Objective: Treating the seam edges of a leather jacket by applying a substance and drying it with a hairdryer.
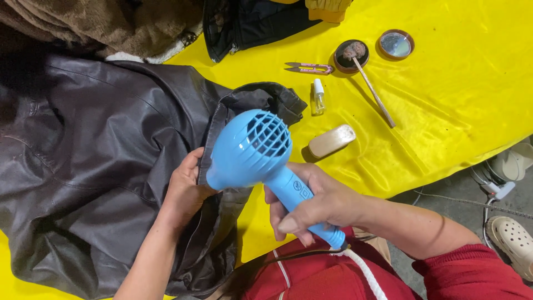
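The blue hair dryer [252,150] is gripped by its handle in the right hand [316,203], nozzle close over the dark leather jacket [94,161] (edge pinched by the left hand [183,191]); scorching is risked if heat is held there

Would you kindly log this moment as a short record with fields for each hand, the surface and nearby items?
right hand: grips the handle of a blue hair dryer
left hand: holds an edge of the dark leather jacket
surface: yellow sheet
nearby: small clear bottle, pale brush block, thread snips, open round tin with its lid beside it
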